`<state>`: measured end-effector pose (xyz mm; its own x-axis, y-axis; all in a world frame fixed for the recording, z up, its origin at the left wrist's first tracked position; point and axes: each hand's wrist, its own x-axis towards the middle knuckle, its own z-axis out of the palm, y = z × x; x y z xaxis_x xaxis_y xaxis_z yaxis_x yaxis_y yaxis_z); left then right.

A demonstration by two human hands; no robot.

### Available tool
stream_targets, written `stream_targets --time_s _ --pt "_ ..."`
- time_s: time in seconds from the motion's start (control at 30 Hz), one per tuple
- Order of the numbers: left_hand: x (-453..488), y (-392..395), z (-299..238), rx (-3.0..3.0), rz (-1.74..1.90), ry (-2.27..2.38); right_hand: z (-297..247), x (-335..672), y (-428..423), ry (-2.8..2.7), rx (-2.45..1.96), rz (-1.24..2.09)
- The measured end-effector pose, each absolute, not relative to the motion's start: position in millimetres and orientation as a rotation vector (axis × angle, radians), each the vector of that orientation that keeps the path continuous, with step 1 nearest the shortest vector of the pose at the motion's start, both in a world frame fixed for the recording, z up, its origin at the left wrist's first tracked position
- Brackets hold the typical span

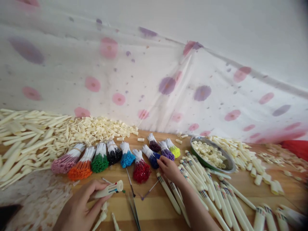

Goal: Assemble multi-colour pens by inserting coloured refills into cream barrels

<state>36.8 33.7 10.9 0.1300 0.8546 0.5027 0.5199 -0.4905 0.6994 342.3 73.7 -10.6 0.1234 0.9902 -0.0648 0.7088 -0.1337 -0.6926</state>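
My left hand [83, 202] grips a cream multicolour pen barrel [109, 189] between thumb and fingers. The barrel lies nearly level, its slotted end to the right, with blue and red pieces showing in the slots. My right hand [169, 167] reaches to the bundle of dark blue refills [151, 155], its thumb and finger pinched at the bundle's coloured end; the tips are partly hidden. Around it stand bundles of red [141, 168], light blue [127, 155], purple [167, 151] and yellow [173, 149] refills. Loose refills and tweezers [134, 210] lie between my hands.
Heaps of cream pen parts [31, 141] cover the left and back. A metal bowl [229, 163] of slotted pieces stands at the right, behind several assembled pens [223, 202]. More bundles, orange [80, 166] and green [99, 158], sit left. Spotted plastic sheeting [144, 70] hangs behind.
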Motion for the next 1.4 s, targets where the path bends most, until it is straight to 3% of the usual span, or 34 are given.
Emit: stream_targets --time_s 0.3,0.67,0.97,1.4 --pt "35.0 31.6 7.1 2.064 1.189 1.364 -9.5 348.3 65.0 -1.436 -1.594 1.045" --pt "33.5 34.5 11.2 2.223 1.241 1.389 49.4 357.1 39.6 -1.462 -1.429 1.153" --pt "28.6 31.6 18.3 2.390 1.290 1.343 58.7 321.9 13.4 -1.495 -1.102 1.468" --pt "35.7 25.4 21.5 2.482 1.268 1.179 45.4 279.9 11.0 -1.209 -1.008 1.786"
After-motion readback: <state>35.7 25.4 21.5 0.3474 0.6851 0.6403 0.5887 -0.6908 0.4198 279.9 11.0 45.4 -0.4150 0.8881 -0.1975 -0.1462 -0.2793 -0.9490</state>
